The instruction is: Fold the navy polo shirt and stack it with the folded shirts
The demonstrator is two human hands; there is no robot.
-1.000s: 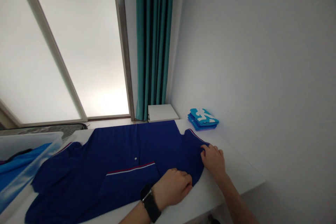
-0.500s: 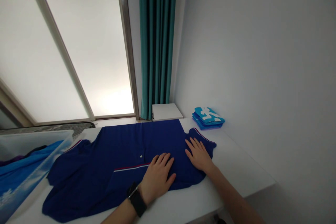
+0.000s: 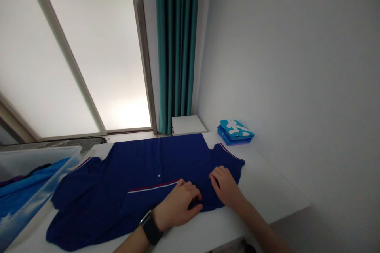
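Note:
A dark blue short-sleeved shirt [image 3: 142, 162] lies spread over the white table [image 3: 267, 189], with a small white button and red-and-white trim. My left hand [image 3: 179, 201], with a dark watch [image 3: 151, 227] on the wrist, rests on its near part by a striped edge. Its fingers are bent, and index finger and thumb come close together on the cloth. To the right, my right hand [image 3: 225, 185] lies near the trimmed sleeve [image 3: 227, 156], fingers curled and thumb drawn in on the fabric. Fingertip contact is partly hidden in both hands.
Folded blue clothes [image 3: 236, 131] with a white print are stacked at the table's back right, close to the wall. A translucent bin [image 3: 67, 154] holding blue clothing [image 3: 32, 182] stands on the left. Beyond the table are a white cabinet [image 3: 188, 124] and a green curtain [image 3: 178, 47].
Both hands were flatter with fingers spread; now the fingers are curled in on the shirt. My right hand has drawn slightly nearer to me. The shirt has barely moved.

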